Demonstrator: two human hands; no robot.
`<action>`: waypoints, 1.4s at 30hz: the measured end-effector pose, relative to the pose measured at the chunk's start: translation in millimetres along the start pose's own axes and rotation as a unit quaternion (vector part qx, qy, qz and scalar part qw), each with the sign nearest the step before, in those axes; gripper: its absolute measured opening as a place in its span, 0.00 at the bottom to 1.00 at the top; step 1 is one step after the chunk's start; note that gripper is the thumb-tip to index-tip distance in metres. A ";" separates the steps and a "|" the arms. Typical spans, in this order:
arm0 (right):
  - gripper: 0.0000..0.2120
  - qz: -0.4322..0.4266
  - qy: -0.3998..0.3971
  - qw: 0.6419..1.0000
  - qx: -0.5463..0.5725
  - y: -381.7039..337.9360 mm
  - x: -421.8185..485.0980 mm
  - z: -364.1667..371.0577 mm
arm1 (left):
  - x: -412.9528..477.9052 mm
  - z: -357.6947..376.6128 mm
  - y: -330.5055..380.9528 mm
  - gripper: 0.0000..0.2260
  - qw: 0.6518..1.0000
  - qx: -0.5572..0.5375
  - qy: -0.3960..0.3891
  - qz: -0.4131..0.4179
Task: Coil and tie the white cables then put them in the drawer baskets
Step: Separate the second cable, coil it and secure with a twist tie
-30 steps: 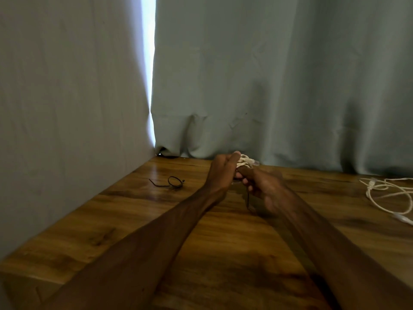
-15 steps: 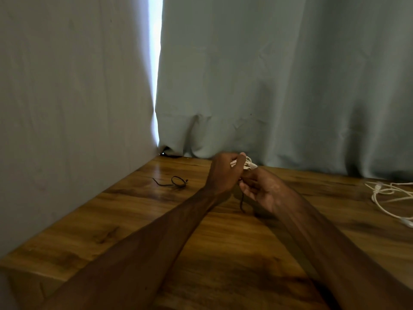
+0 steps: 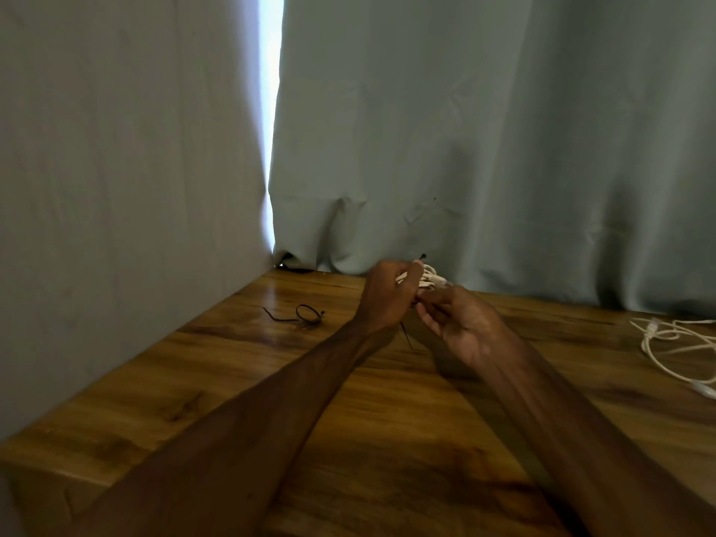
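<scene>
Both hands raised just above the table (image 3: 240, 385), meeting near its back edge by the curtain (image 3: 484, 149). Left hand (image 3: 385, 300) clenched round a coil (image 3: 428, 277) of white cable — thumb up over the loops, fingers curled under. Coil bunched tight, sticking out past the thumb toward the curtain, a plug end poking right. Right hand (image 3: 463, 323) palm up, touching the left, fingertips pinching at the underside of the coil; exact grip partly hidden by the left hand. Thin dark tie (image 3: 407, 335) hanging down between the two wrists, tail dangling toward the tabletop; small dark tip also showing above the coil by the left thumb. Whether the tie is fastened yet — cannot tell.

Spare tie (image 3: 306, 315) lying loose on the table well left of the hands, looped with a tail trailing left. Loose cable (image 3: 666, 343) sprawled uncoiled at the far right edge, well apart from the hands, running partly out of frame. Wall (image 3: 116, 188) on the left, bright gap between wall and curtain.
</scene>
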State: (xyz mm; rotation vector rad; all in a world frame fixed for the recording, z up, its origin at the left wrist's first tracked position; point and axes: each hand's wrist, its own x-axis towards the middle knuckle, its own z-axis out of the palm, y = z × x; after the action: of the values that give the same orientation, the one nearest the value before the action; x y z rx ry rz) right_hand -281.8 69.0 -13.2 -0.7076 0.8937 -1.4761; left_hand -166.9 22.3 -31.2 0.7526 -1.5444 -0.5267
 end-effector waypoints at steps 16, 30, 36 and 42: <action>0.14 0.009 -0.014 1.000 -0.005 -2.1 -13.4 2.9 | 7.8 -4.9 1.2 0.14 0.998 0.038 0.013 0.045; 0.07 -0.080 -0.015 0.952 -0.296 -14.6 -26.7 5.6 | 18.1 -23.9 -7.5 0.16 0.990 0.114 0.037 0.068; 0.10 -0.117 -0.168 0.926 -0.316 -30.2 -34.4 7.7 | 17.1 -31.7 -13.2 0.18 0.991 0.128 -0.006 0.036; 0.10 -0.173 -0.253 0.902 -0.304 -41.4 -28.1 -11.3 | 13.4 -28.8 -8.2 0.18 0.991 0.110 -0.075 -0.031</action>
State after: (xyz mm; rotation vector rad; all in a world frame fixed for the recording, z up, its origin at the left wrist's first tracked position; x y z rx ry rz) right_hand -310.1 98.0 18.2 -1.7037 0.8404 -1.2007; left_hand -137.2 9.8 -24.5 0.9483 -1.7425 -0.4719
